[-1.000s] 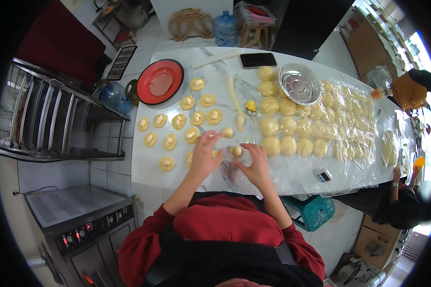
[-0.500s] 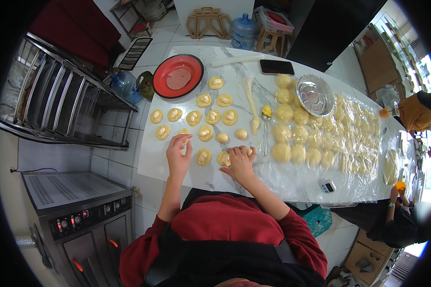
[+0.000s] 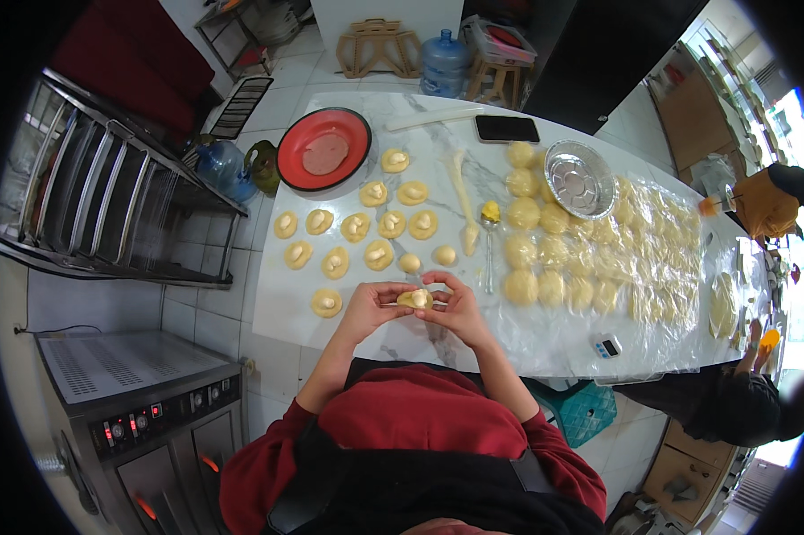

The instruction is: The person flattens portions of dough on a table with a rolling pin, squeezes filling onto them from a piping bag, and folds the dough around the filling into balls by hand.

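Both my hands hold one flattened dough round [image 3: 406, 301] topped with a white filling lump, near the table's front edge. The fingers of my left hand [image 3: 373, 306] pinch its left side, and those of my right hand [image 3: 456, 312] close on its right. Just beyond lie two plain dough balls [image 3: 445, 256]. Several dough rounds topped with white lumps spread to the left and farther away; the nearest dough round [image 3: 327, 303] lies left of my left hand. To the right are a spoon [image 3: 490, 232] bearing yellow paste and a long, narrow cream-coloured strip, perhaps a piping bag [image 3: 463, 201].
A red dish [image 3: 353, 134] with pinkish, flat contents sits at the far left. Rows of dough balls [image 3: 520, 287], partly under clear plastic, fill the right, with a foil pan [image 3: 580, 178], phone [image 3: 507, 129] and timer [image 3: 607, 346] nearby. Another person [image 3: 750, 401] works at right.
My left hand has come right and nearer, meeting my right hand at the dough round, now held between both. One filled round has shifted left across the table. The view has tilted slightly.
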`<state>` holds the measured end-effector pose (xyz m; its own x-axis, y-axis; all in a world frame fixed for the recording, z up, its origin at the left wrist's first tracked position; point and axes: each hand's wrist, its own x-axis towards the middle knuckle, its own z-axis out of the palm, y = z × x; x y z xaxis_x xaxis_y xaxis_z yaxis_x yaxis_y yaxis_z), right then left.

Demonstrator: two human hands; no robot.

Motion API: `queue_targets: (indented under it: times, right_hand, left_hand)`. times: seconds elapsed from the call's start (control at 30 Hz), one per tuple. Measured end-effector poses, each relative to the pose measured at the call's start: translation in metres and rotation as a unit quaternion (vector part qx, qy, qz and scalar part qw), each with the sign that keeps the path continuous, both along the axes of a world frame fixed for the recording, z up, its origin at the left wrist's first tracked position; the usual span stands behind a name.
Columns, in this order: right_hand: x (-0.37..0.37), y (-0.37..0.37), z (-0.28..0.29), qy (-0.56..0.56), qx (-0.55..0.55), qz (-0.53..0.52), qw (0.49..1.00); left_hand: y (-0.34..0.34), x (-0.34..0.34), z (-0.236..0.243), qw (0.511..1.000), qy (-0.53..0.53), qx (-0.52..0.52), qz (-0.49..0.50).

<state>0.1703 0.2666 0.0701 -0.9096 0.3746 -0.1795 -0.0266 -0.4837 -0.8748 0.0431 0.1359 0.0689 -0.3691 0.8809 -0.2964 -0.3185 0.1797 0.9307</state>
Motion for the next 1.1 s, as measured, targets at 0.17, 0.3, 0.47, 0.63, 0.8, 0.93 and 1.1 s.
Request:
queue_targets:
  times: [0.17,0.3,0.47,0.63,0.8,0.93,1.1]
  right_hand:
    - [0.005,0.022,-0.025,-0.060,-0.143,0.063,0.986]
    - [-0.001,0.016,-0.032,-0.147,-0.008,-0.041,0.988]
    - [-0.016,-0.023,0.000,-0.109,0.453,-0.098,0.880]
    - [-0.017,-0.022,-0.005,-0.035,0.437,-0.184,0.880]
    - [-0.015,-0.019,-0.004,-0.017,0.414,-0.156,0.897]
    - [-0.011,-0.017,0.010,-0.042,0.103,-0.081,0.991]
    - [-0.008,-0.008,-0.008,-0.120,0.164,-0.031,0.979]
  left_hand:
    - [0.004,0.000,0.005,0.999,0.023,-0.009,0.044]
    - [0.004,0.008,-0.014,0.985,0.128,-0.002,0.112]
    - [0.004,0.032,0.005,0.963,0.251,-0.090,0.024]
    - [0.004,0.032,0.016,0.957,0.281,0.009,0.075]
    - [0.000,0.011,0.017,0.975,0.207,-0.015,0.073]
    - [-0.010,0.002,0.014,0.985,0.118,-0.015,0.122]
    - [-0.023,-0.002,0.003,0.989,0.084,0.003,0.118]
